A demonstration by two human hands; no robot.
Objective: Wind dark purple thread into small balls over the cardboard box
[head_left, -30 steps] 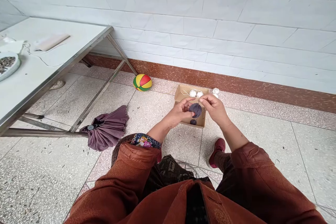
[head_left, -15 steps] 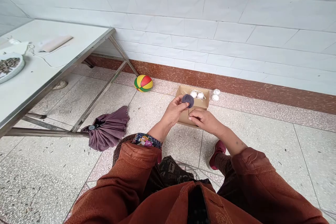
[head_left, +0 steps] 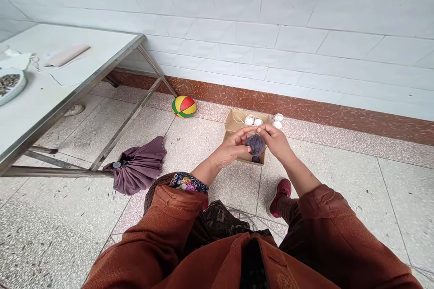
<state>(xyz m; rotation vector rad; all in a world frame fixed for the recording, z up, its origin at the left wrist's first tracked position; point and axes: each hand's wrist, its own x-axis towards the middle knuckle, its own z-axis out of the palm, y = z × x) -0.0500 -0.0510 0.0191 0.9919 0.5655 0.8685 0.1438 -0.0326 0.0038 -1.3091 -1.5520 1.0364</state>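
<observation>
A ball of dark purple-grey yarn (head_left: 256, 144) is gripped by my left hand (head_left: 231, 148), thumb at its lower side and fingers above. My right hand (head_left: 275, 141) is pinched at the top of the ball, with a short strand of the yarn between thumb and fingertips. Below the hands, on the floor, lies an open cardboard box (head_left: 233, 122). White yarn balls (head_left: 249, 120) with loose ends rest in its far part. Another dark ball (head_left: 256, 159) shows in the near part, partly hidden by the yarn ball above it.
More white yarn balls (head_left: 278, 119) lie right of the box by the wall. A striped play ball (head_left: 184, 107) sits left of it. A metal-framed table (head_left: 101, 49) stands at left, with a folded purple umbrella (head_left: 140, 165) by its leg. My shoe (head_left: 282, 196) is near the box.
The yarn ball and left hand have moved right and slightly down. My right hand has risen from below the ball to above it, holding the strand upward.
</observation>
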